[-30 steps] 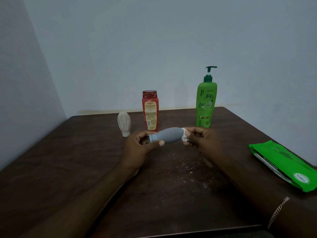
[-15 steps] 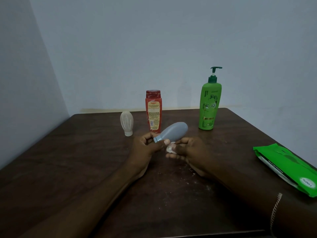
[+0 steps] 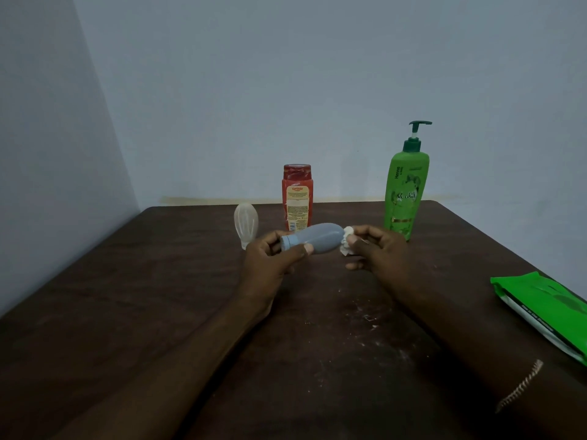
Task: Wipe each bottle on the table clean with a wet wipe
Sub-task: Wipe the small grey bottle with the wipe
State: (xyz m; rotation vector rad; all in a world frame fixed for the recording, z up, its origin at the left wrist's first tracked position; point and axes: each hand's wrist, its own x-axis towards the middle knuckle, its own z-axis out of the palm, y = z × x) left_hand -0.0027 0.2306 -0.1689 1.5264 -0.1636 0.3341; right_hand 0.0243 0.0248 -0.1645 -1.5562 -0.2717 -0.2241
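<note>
Above the dark table point(image 3: 158, 306), the left hand point(image 3: 270, 265) gripped the grey bottle point(image 3: 320, 238) near its cap. It was held sideways, probably to free the rounded base, where the right hand point(image 3: 381, 254) pinched a crumpled wet wipe point(image 3: 347, 242) against it.

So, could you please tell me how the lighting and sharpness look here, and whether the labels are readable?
Head view: dim, flat light, no glare; the table is very dark; large lettering on the green pump bottle is partly legible; small print on the red bottle is too soft to read.
</note>
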